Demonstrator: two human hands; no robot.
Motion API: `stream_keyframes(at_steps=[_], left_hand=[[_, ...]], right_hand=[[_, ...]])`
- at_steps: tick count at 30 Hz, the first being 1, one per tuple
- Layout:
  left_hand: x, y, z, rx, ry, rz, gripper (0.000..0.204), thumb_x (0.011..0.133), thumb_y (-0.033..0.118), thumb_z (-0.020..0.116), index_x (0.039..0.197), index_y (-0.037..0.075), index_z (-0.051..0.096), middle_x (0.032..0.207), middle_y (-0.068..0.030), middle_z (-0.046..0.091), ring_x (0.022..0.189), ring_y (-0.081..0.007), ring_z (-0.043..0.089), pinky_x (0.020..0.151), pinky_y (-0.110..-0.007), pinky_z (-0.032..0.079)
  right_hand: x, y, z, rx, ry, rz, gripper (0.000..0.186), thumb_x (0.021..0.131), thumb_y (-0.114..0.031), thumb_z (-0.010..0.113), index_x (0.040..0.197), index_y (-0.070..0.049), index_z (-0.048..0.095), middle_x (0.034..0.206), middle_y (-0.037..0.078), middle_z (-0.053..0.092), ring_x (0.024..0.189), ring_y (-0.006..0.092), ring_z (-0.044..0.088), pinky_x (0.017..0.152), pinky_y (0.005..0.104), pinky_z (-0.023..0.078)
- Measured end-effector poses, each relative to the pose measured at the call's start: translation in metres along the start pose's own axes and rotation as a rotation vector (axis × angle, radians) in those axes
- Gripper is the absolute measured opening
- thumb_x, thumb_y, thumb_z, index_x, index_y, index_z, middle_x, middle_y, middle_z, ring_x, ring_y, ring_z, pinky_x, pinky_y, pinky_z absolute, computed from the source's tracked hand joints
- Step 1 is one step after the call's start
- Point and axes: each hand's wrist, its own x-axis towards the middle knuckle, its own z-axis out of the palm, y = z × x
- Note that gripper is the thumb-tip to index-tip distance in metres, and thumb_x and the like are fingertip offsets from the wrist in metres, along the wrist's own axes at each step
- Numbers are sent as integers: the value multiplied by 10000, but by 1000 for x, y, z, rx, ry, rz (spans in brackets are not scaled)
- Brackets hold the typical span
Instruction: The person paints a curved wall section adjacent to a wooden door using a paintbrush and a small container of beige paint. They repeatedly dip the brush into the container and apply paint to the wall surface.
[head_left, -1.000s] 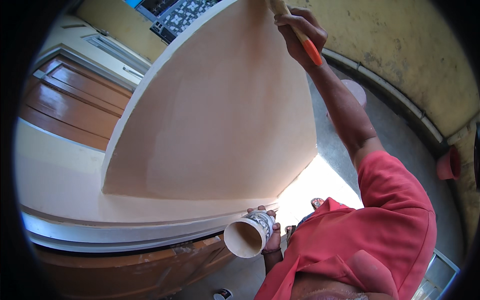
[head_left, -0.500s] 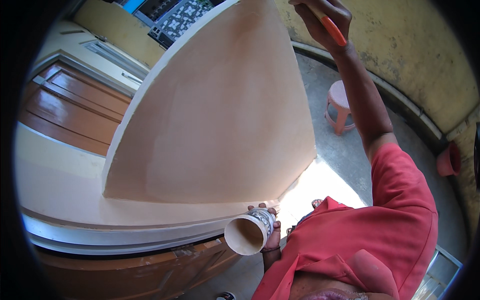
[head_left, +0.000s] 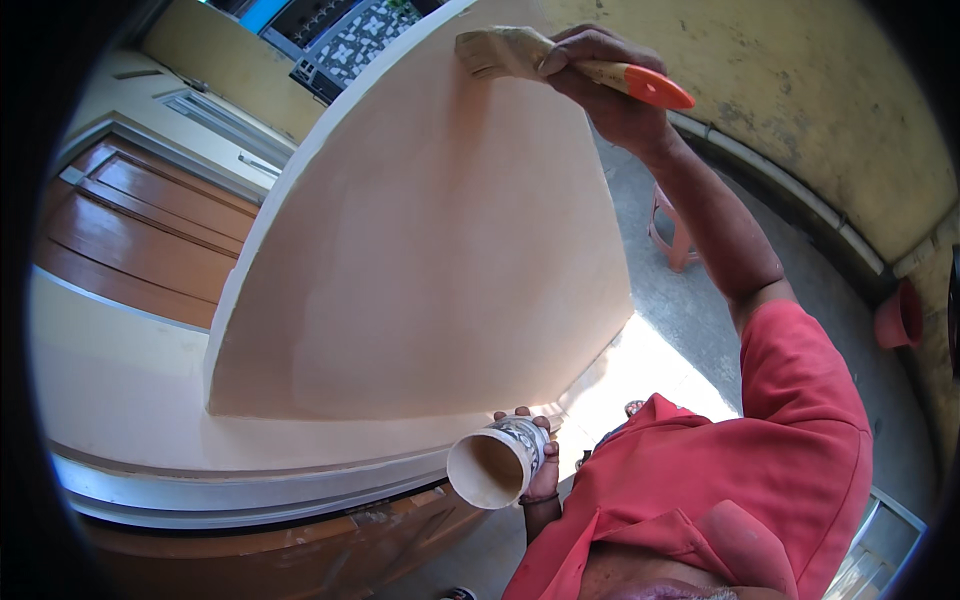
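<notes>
My right hand (head_left: 622, 115) is closed round the handle of a wide paintbrush (head_left: 497, 52) with an orange-red handle end. Its bristles point left and lie against the upper part of a pinkish-beige wall panel (head_left: 420, 240), whose surface looks darker just below them. Lower down, my left hand (head_left: 545, 468) grips a paper-like cup (head_left: 487, 470) with a patterned outside. The cup is tilted so its mouth faces me, and the inside looks pale brown; how much it holds I cannot tell.
A pink stool (head_left: 678, 235) stands on the grey floor beyond my right arm. Farther right, a reddish pot (head_left: 898, 315) sits by the yellow wall (head_left: 800, 90). Brown panelled doors (head_left: 140, 230) are at the left, and a pale ledge (head_left: 250, 490) runs below the panel.
My right hand has come down and to the left, bringing the whole brush into view against the panel's upper part. My left hand and the cup have barely moved.
</notes>
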Motion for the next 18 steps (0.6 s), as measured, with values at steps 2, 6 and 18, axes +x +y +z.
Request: stream_keyframes(at_steps=[2, 6, 18], left_hand=[[5, -2, 1, 15, -9, -28, 548, 1051, 463, 611, 1559, 268, 545, 1589, -134, 475, 1418, -393, 469, 917, -587, 587], [1, -4, 1, 10, 10, 6, 528, 1056, 469, 605, 1548, 280, 564, 1576, -135, 501, 1408, -397, 488, 909, -578, 590], [9, -11, -1, 13, 17, -88, 551, 1045, 471, 627, 1552, 272, 550, 1559, -122, 496, 1405, -405, 481, 915, -585, 580]], right_hand=[[10, 58, -38, 58, 63, 147, 215, 854, 24, 836, 1009, -112, 778, 1071, 58, 755, 986, 199, 737, 838, 330, 626], [33, 21, -40, -143, 110, 57, 41, 961, -39, 768, 988, -56, 794, 1023, 118, 772, 906, 198, 728, 772, 333, 561], [4, 24, -25, -549, -172, -365, 193, 886, -24, 810, 958, -195, 757, 1006, 27, 747, 925, 197, 738, 746, 338, 605]])
